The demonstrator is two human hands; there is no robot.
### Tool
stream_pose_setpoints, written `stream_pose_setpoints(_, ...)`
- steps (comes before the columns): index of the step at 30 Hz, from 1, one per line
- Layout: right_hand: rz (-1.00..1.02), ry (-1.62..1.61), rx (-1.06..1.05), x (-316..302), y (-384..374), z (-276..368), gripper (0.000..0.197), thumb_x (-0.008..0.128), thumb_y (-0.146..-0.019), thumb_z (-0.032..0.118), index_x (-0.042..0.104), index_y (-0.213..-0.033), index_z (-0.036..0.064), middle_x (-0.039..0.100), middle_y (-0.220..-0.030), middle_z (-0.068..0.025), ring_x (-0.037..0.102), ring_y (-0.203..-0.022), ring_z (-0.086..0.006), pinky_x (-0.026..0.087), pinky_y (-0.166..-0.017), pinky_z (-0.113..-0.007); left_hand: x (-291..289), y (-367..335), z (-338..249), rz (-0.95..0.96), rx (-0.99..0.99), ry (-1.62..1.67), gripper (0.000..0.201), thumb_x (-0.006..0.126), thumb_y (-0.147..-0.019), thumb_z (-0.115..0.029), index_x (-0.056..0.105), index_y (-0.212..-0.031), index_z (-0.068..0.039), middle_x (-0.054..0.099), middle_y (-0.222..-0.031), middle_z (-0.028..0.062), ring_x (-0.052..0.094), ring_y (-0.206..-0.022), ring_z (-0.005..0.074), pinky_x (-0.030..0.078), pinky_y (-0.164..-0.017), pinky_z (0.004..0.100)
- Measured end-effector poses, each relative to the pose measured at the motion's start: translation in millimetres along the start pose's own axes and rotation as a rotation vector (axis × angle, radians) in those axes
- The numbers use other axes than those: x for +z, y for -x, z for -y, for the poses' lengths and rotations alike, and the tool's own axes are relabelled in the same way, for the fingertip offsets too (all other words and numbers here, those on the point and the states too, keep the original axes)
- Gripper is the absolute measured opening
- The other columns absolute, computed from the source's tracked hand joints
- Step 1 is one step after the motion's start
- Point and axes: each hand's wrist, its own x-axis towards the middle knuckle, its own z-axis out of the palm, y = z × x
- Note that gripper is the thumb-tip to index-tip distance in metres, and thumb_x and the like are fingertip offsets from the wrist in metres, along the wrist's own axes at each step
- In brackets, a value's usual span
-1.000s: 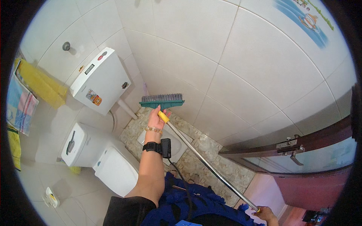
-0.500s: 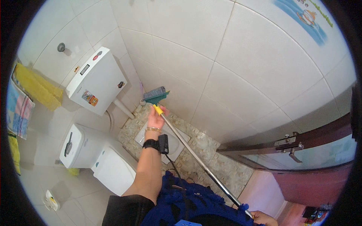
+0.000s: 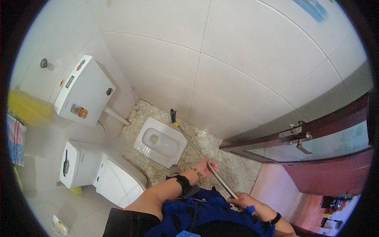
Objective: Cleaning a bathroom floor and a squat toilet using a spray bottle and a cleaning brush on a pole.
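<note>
A long-handled floor brush (image 3: 223, 182) slants across the middle, its metal pole running from near my body down to the floor. Its dark head (image 3: 173, 115), joined by a yellow collar, is seen edge-on beside the far end of the white squat toilet (image 3: 179, 141). Partway down the pole, my left hand (image 3: 204, 168) holds it, fingers partly curled around. Closer to my body, my right hand (image 3: 241, 200) is closed around the pole's upper end.
A white sitting toilet (image 3: 120, 179) stands at left beneath a wall-mounted cistern (image 3: 89, 94). Tiled walls meet behind the squat toilet. At right, a dark-framed door (image 3: 260, 142) with a metal handle (image 3: 303, 148) stands ajar. Cloths (image 3: 29, 108) hang at far left.
My left hand has slid from near the brush head back up the pole, toward my right hand. The head has swung from the wall corner to beside the squat toilet. The view has shifted.
</note>
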Motion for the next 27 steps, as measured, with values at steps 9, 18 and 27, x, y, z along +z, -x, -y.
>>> stream_pose_setpoints(9,-0.059,-0.1,-0.074,34.1,-84.8,14.8,0.033,0.059,-0.078,0.034,0.056,-0.084,0.0018,0.051,-0.059,-0.0028,0.048,-0.048,-0.0123,0.038,-0.043,-0.027,-13.8,-6.3,42.4,-0.074,-0.102,0.029,0.048,0.045,-0.083,-0.052,0.039,-0.091,-0.005,0.052,-0.077,0.017,0.057,-0.075,0.0334,0.047,-0.071,0.0555)
stream_pose_setpoints(18,-0.18,-0.255,-0.17,64.6,-114.3,84.2,0.027,0.057,-0.075,0.021,0.053,-0.092,0.0012,0.052,-0.062,-0.0046,0.05,-0.05,-0.0136,0.041,-0.044,-0.027,-48.6,-13.9,-3.2,-0.096,-0.1,0.037,0.049,0.043,-0.081,-0.057,0.039,-0.082,-0.008,0.044,-0.061,0.0075,0.048,-0.054,0.0236,0.049,-0.064,0.0493)
stream_pose_setpoints(27,-0.117,-0.428,-0.119,110.2,-191.3,176.9,0.019,0.056,-0.072,0.018,0.053,-0.073,-0.0006,0.05,-0.061,-0.0049,0.048,-0.049,-0.0147,0.038,-0.043,-0.028,-195.6,-104.4,-149.0,-0.024,0.271,-0.75,0.04,0.026,-0.09,-0.045,0.034,-0.074,-0.009,0.034,-0.053,0.0017,0.031,-0.043,0.0151,0.03,-0.043,0.0301)
